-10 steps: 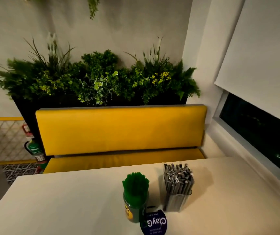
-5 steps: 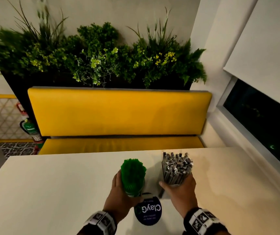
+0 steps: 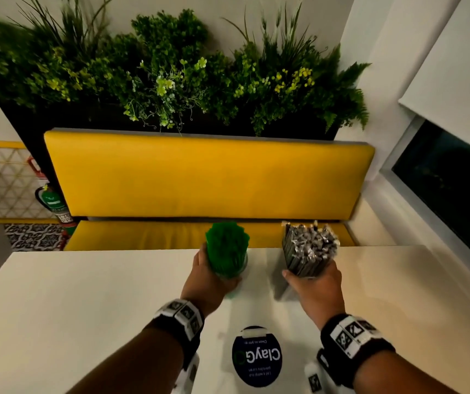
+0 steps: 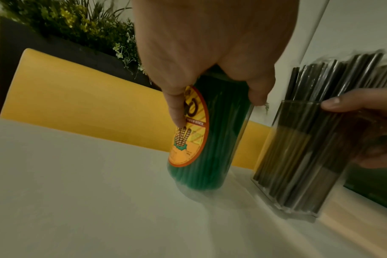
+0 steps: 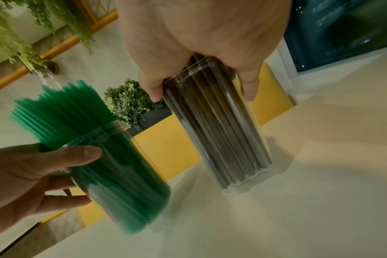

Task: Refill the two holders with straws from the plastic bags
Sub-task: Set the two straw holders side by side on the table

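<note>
A round clear holder (image 3: 229,267) (image 4: 210,139) (image 5: 119,176) packed with green straws (image 3: 226,243) is gripped by my left hand (image 3: 209,278) (image 4: 212,73); it carries an orange label (image 4: 189,127). A squarish clear holder (image 3: 303,268) (image 4: 298,157) (image 5: 219,132) full of wrapped dark straws (image 3: 310,243) is gripped by my right hand (image 3: 313,288) (image 5: 201,66). Both holders are near the far edge of the white table (image 3: 85,308), tilted away from me. Whether their bases touch the table is unclear. No plastic bags are in view.
A round dark "ClayG" sticker (image 3: 256,356) lies on the table near me. Beyond the table edge is a yellow bench (image 3: 208,177) with a planter of greenery (image 3: 171,69) behind it. A window (image 3: 450,189) is at the right, a fire extinguisher (image 3: 53,203) at the left.
Both hands came into view and took hold of the holders. The holders have moved away from me, off the sticker, toward the far table edge.
</note>
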Demonstrator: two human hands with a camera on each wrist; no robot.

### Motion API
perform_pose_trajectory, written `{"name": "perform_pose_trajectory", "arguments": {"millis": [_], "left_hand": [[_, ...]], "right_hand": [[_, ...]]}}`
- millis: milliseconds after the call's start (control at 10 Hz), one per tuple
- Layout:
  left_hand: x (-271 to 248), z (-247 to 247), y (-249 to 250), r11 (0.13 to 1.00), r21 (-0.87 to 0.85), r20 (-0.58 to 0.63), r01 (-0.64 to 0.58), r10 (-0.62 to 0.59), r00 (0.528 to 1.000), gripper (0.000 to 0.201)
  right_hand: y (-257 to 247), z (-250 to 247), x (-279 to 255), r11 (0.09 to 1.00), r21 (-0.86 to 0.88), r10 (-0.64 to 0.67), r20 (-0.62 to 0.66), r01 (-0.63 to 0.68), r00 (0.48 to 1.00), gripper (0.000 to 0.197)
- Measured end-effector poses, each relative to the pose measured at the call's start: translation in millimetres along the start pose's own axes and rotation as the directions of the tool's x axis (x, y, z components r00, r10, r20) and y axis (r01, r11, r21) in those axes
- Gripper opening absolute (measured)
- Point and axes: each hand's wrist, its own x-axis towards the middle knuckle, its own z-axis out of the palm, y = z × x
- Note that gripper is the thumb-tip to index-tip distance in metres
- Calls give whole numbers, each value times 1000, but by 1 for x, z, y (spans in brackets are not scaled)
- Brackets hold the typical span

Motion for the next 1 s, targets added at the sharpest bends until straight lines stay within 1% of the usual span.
{"name": "perform_pose_trajectory", "arguments": {"millis": [100, 200, 400, 500, 600, 800, 900, 1000], "left_hand": [[27, 3, 0, 1000, 6, -7, 11, -11, 1000, 113], [43, 9, -7, 1000, 7, -10, 21, -21, 1000, 112], [58, 21, -16, 999, 33, 7, 18, -18, 1000, 114], [67, 24, -16, 998, 56, 11, 14, -15, 1000, 116], [76, 25, -11, 997, 68, 26, 31, -33, 999, 118], [84, 25, -8, 996, 75, 30, 38, -40, 999, 121], [86, 24, -9, 997, 61, 39, 46, -48, 998, 125], [78, 17, -1, 1000, 11, 69, 27, -28, 997, 134]], "right_hand": [[-14, 9, 21, 1000, -12, -6, -3, 6, 1000, 82], [-19, 20, 33, 1000, -16, 16, 0, -16, 1000, 83], [-8, 35, 55, 1000, -4, -5, 6, 5, 1000, 90], [-3, 37, 68, 1000, -24, -14, 49, 16, 999, 100], [3, 40, 81, 1000, -1, 13, 64, -13, 998, 110], [6, 42, 89, 999, 49, -22, 68, 18, 997, 108], [10, 44, 92, 997, 70, -15, 79, 10, 997, 108], [3, 39, 85, 995, 95, -29, 86, 21, 996, 112]]}}
